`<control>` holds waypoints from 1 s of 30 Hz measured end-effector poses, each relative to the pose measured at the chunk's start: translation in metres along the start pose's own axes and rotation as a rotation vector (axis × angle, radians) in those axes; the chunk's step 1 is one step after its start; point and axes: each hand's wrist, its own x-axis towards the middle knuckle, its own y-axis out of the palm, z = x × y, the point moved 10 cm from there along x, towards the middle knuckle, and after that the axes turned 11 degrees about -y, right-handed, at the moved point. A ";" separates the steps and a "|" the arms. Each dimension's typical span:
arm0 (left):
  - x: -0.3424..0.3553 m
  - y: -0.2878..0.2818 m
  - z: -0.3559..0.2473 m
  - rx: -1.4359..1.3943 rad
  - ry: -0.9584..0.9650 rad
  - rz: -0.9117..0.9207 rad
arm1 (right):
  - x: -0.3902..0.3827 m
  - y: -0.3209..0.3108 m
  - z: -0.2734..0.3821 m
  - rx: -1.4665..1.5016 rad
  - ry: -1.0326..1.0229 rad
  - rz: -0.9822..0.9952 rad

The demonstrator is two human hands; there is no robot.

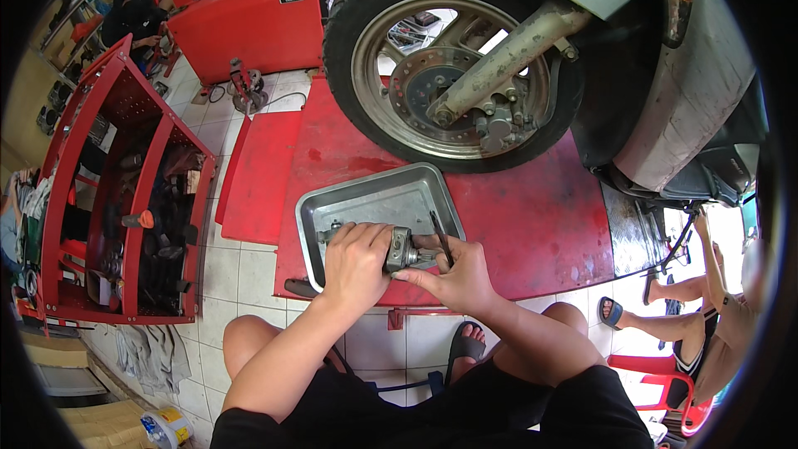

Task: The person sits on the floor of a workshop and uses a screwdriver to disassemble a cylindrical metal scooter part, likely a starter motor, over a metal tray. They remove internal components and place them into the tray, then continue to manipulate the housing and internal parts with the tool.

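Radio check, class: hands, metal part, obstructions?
Left fingers gripping grey metal part. Right fingers touching it, holding slender dark tool. Fingers partly block view; tray beneath.

Bright light washes out the right; edges curve.

"How many hands grip?"
"Two, left hand (356, 258) and right hand (461, 277), on one grey metal housing (401, 249)."
"Under the grip?"
"One steel tray (374, 204)."
"Beyond it?"
"One motorcycle front wheel (347, 75), one brake disc (409, 79)."
"Left of it?"
"One red metal shelving unit (153, 170)."
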 end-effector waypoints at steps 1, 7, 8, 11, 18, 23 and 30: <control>0.000 0.001 0.001 -0.004 -0.007 0.013 | 0.000 0.000 0.000 -0.007 -0.007 -0.002; -0.001 0.006 0.003 0.010 -0.040 0.048 | 0.000 0.001 0.001 -0.001 -0.018 -0.002; -0.001 0.006 0.004 0.008 -0.040 0.044 | 0.000 0.001 0.001 -0.001 -0.025 -0.004; -0.002 0.005 0.005 0.010 -0.046 0.036 | 0.000 0.004 -0.001 0.005 -0.036 0.006; -0.002 0.006 0.004 0.025 -0.046 0.031 | -0.004 0.005 -0.007 0.004 0.023 -0.022; -0.002 0.006 0.003 0.033 -0.037 0.029 | -0.005 0.005 -0.012 -0.010 0.043 -0.018; -0.003 0.009 0.005 0.040 -0.048 0.036 | -0.005 0.007 -0.013 0.016 0.034 -0.033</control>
